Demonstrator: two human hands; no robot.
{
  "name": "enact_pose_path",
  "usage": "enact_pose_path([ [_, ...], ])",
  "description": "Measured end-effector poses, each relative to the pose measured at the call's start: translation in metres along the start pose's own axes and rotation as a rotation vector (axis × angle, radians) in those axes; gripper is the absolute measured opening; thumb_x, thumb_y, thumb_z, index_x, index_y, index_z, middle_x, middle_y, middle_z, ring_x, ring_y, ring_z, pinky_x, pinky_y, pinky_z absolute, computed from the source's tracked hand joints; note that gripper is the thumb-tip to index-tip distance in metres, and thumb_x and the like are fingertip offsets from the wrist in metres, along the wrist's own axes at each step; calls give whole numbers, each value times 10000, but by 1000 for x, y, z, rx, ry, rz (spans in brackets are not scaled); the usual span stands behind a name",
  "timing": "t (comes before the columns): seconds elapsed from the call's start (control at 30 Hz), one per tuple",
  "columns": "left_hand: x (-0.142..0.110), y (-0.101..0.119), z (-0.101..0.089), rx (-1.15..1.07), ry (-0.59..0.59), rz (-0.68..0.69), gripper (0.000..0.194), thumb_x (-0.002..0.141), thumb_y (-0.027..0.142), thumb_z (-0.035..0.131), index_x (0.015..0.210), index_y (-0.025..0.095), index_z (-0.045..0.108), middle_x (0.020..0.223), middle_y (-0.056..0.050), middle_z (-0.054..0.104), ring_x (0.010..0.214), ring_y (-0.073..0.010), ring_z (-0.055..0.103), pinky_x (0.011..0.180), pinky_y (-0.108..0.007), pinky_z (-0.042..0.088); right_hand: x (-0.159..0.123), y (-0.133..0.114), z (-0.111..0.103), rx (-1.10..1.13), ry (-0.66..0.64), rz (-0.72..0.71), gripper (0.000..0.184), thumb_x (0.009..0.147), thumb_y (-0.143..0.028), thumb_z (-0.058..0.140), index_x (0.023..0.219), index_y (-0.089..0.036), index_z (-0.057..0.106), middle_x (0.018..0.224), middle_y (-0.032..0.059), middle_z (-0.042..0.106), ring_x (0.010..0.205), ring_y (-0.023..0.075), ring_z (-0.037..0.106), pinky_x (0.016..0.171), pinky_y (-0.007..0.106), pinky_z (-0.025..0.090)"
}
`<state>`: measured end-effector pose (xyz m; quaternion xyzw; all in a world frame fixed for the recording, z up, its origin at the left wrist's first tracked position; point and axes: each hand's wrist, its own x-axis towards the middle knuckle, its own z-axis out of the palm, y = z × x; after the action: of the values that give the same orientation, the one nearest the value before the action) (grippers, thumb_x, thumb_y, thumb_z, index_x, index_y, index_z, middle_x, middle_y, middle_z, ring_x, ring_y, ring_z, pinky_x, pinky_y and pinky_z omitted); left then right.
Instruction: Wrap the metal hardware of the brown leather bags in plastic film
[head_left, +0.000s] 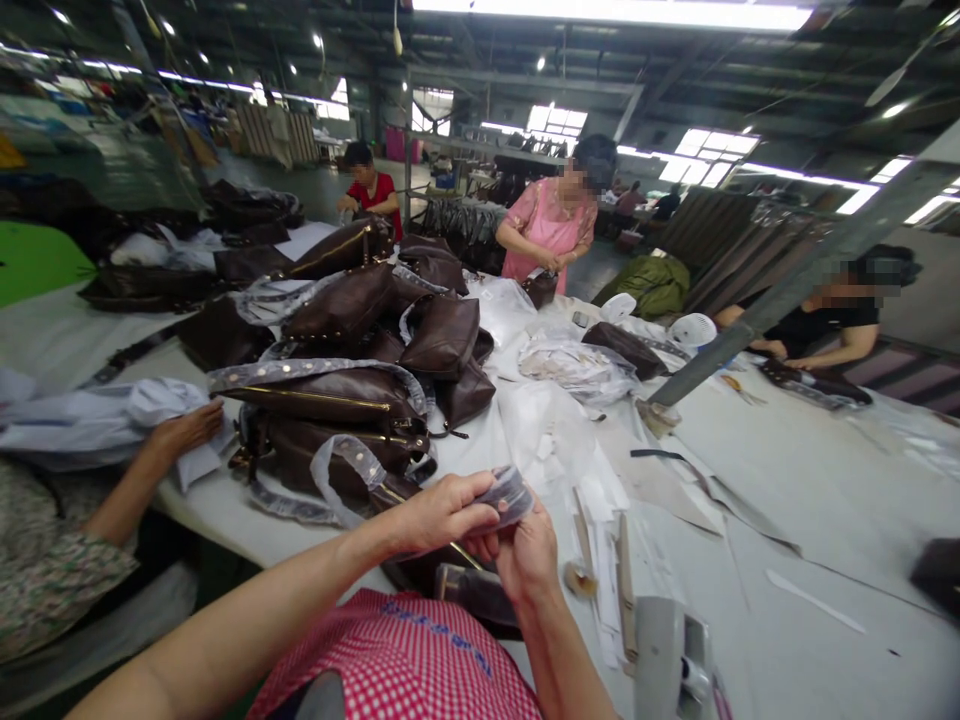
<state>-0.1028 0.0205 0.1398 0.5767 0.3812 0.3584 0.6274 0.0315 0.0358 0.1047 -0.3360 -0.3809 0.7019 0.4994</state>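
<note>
My left hand and my right hand meet in front of my apron. Between them is a dark strap wrapped in clear plastic; the fingers of both are closed on it. Just below the hands lies a dark brown bag, partly hidden by my forearms and the apron. To the left, close to my left wrist, a plastic-wrapped strap loops up from another brown bag with gold zips.
Brown leather bags are heaped on the white table. Paper strips, a tape roll and a grey-white device lie to the right. A metal post rises from the table. A co-worker's hand holds white material at left; others work opposite.
</note>
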Motion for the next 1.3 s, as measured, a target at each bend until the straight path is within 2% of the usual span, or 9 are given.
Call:
enact_pose_path([
  [0.17,-3,6,12,-5,43,-52,190,897,381,459,890,191,463,573,25,586,476,-115,583,477,-209,467,9,-17,-29,-825,-8,-603,360,774,-221,595,1132,-198,617,1117,106,673,998,231,646,847,376,542],
  [0.3,-8,19,16,-7,-25,-50,89,897,286,436,912,198,437,600,26,592,477,-110,578,476,-207,462,12,-24,-38,-1050,-127,-889,266,823,-230,558,1076,-199,633,1045,105,681,1003,229,638,864,367,525],
  [0.43,-13,23,8,-45,-109,22,156,899,275,472,1016,210,391,681,15,616,562,-122,624,521,-204,464,2,-22,-26,-865,28,-648,249,747,-308,650,969,-201,613,871,37,676,740,182,640,637,279,523],
  [0.6,-11,8,-5,-65,-154,62,295,886,371,544,1072,209,383,693,12,620,558,-124,631,548,-212,481,-8,-16,-3,-201,-21,-280,327,642,-286,714,913,-219,544,775,-23,651,553,136,606,470,226,482],
  [0.83,-11,11,-6,124,-149,65,172,892,292,505,1018,181,470,673,21,597,525,-112,595,525,-205,471,-16,1,7,152,-39,98,182,825,-427,546,875,-255,510,441,-97,505,267,117,406,258,216,362],
  [0.93,-15,15,-1,214,-78,53,105,891,241,469,970,179,500,681,17,603,569,-121,608,551,-207,473,-13,-3,-5,-122,-26,-80,184,799,-363,598,933,-250,542,751,-18,690,438,142,576,350,253,470],
  [1.03,-18,17,6,279,21,31,67,887,206,444,920,177,494,657,21,598,574,-120,603,555,-204,463,-6,-12,-27,-734,-45,-542,277,769,-226,620,1046,-223,602,1097,83,685,907,231,675,721,366,582],
  [1.13,-18,19,13,386,64,21,22,862,174,467,879,184,476,615,35,583,552,-112,585,559,-202,443,-3,-17,-46,-1159,-150,-881,286,814,-166,527,1082,-205,619,1092,108,680,1026,240,639,859,391,537],
  [1.3,-12,18,9,40,-157,-92,112,860,240,494,922,213,406,583,52,581,488,-118,563,519,-221,452,-14,-12,-47,-1100,9,-806,224,804,-272,577,1013,-197,602,910,61,691,801,203,663,671,301,541],
])
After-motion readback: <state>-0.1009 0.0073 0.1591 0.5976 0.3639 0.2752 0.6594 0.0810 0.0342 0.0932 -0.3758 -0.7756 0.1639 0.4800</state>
